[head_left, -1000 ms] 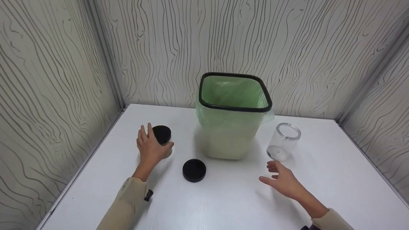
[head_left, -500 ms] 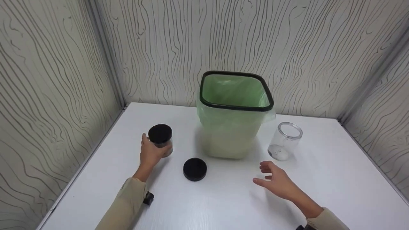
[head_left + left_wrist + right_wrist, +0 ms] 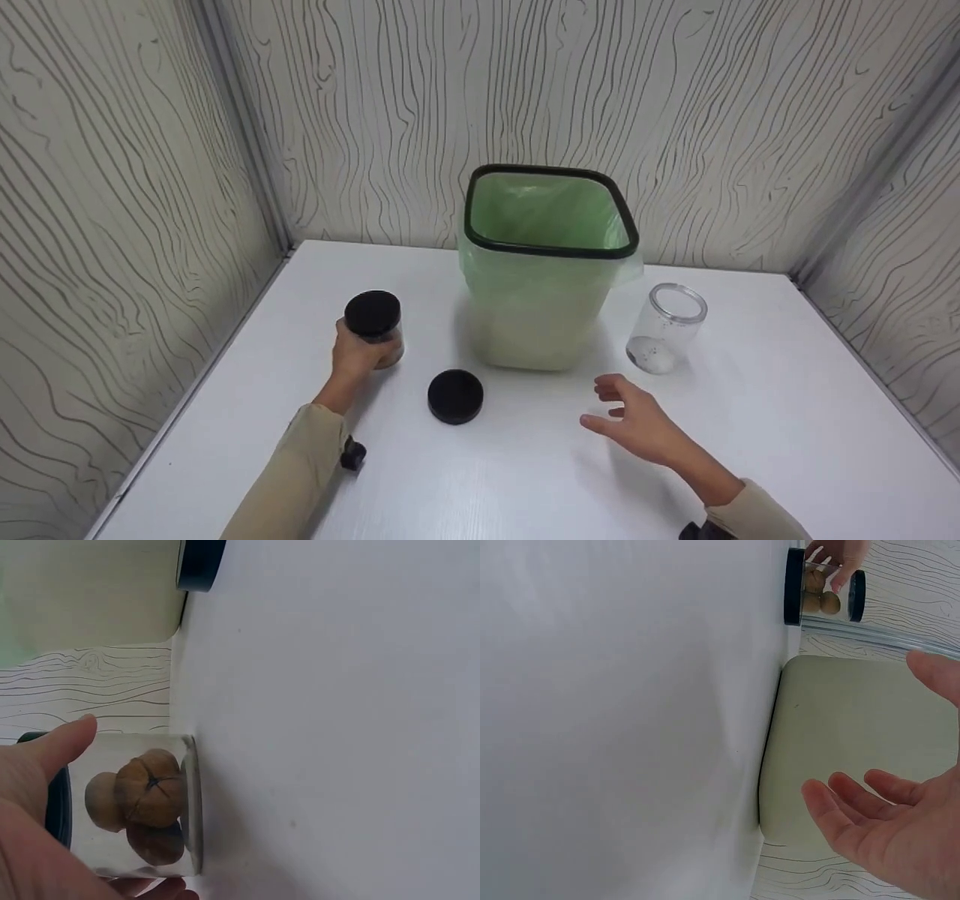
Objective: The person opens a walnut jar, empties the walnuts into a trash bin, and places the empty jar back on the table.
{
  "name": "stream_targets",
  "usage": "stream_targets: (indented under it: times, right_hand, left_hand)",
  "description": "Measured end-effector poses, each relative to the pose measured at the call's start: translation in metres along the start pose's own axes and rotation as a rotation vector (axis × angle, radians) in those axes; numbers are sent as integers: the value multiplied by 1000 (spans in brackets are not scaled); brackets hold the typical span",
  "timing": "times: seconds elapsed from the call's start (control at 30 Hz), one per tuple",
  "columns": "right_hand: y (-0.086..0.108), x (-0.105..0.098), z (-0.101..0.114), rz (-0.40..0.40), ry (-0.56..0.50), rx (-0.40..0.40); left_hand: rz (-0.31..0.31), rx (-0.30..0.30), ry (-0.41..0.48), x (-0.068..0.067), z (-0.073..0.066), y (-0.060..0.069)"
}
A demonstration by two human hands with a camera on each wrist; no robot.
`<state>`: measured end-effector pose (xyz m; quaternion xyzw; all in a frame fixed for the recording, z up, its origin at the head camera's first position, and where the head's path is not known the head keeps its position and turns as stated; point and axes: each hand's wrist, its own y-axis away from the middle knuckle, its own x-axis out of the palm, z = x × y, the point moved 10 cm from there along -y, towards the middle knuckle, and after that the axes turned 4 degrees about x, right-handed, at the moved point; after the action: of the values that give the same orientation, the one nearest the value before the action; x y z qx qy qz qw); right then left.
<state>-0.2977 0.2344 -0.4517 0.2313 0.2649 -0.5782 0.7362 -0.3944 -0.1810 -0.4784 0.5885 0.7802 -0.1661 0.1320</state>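
Observation:
At the left of the table stands a clear jar (image 3: 101, 761) with a black lid; the head view shows that lid (image 3: 373, 313) from above. Several brown round things (image 3: 150, 791) lie inside it, one with a star-shaped crease. My left hand (image 3: 355, 354) grips the jar's side, its thumb toward me and its other fingers mostly hidden behind. My right hand (image 3: 634, 426) hovers over the table, fingers apart and slightly bent, holding nothing. A loose black lid (image 3: 455, 396) lies flat between the hands. Beyond my right hand is a lidless clear jar (image 3: 667, 334).
A pale green bin (image 3: 536, 330) with a black rim and a green liner stands at the back middle. Wood-grain patterned panels (image 3: 420, 90) enclose the white table (image 3: 465, 487) at the back and sides.
My left fingers have come down from around the lid to grip the jar's side. The right hand has drifted a little to the left, still holding nothing.

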Motion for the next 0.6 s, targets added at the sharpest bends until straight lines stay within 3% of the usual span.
stream_targets:
  times: [0.23, 0.43, 0.6]
  right_hand:
    - [-4, 8, 11, 9, -4, -47]
    - [-10, 12, 19, 3, 16, -49]
    - [-12, 15, 26, 8, 11, -76]
  left_hand:
    - [16, -23, 6, 3, 7, -3]
    - [-1, -3, -8, 2, 4, -2]
    - [38, 27, -35, 1, -3, 0]
